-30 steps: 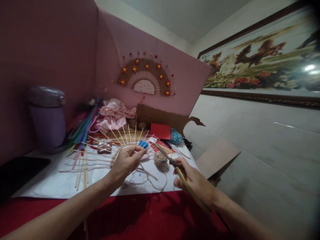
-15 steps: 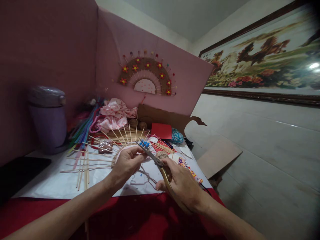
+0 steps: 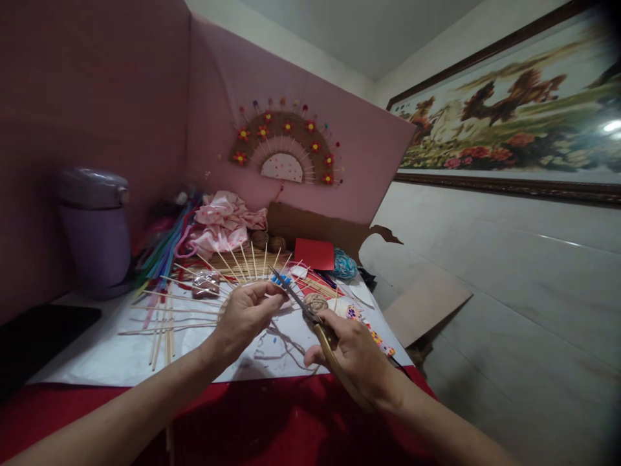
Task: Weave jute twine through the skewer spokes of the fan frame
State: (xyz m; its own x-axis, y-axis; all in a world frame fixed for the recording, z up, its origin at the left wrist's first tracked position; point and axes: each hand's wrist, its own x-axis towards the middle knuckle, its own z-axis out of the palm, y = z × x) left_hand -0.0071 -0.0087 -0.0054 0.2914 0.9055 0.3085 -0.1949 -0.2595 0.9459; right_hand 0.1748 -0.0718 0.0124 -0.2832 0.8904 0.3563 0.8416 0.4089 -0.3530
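Note:
My left hand [image 3: 247, 315] is closed in a pinch over the hub of a fan of wooden skewers [image 3: 213, 275] lying on white paper [image 3: 97, 353]; what the fingers pinch is too small to name. My right hand [image 3: 352, 353] grips a pair of scissors [image 3: 303, 307] with yellowish handles. The blades point up and left, with their tips right beside my left fingertips. A ball of brown twine [image 3: 316, 301] sits just behind the scissors, and loose twine trails across the paper below my hands.
A finished fan decoration [image 3: 285, 150] with red flowers hangs on the pink board. Behind are a purple lidded container [image 3: 94, 226], coloured strips [image 3: 165, 249], pink cloth [image 3: 224, 223], red card [image 3: 314, 254], blue yarn [image 3: 343, 265]. Cardboard [image 3: 427, 304] juts right. Red cloth [image 3: 272, 421] covers the near edge.
My right hand has swung the scissors left from beside the twine ball until the blades reach my left fingertips. My left hand has stayed on the skewer fan.

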